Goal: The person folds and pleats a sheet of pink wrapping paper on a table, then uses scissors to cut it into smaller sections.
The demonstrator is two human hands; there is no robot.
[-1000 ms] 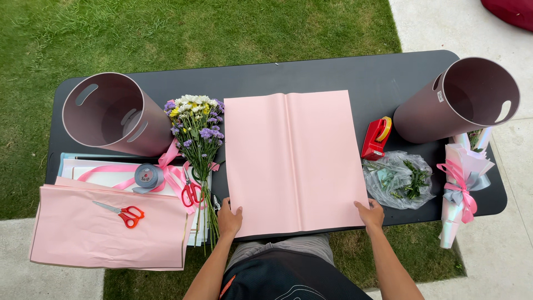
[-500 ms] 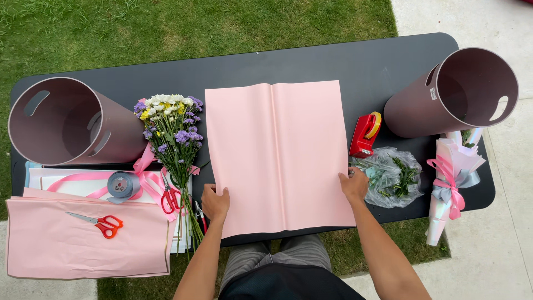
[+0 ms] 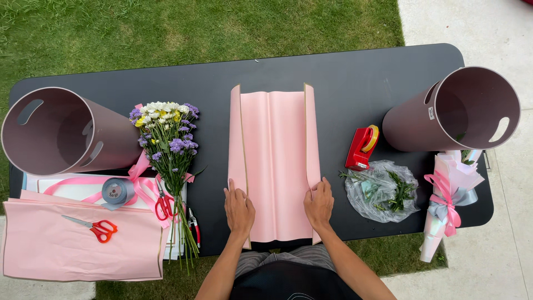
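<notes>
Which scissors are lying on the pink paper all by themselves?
The orange-handled scissors, lying on the pink paper sheet at the table's left end. The red-handled scissors lie farther right, among the pink ribbon beside the flower stems.

Pink wrapping paper (image 3: 275,161) matt, smooth; black table (image 3: 333,72) matt, probably plastic.
</notes>
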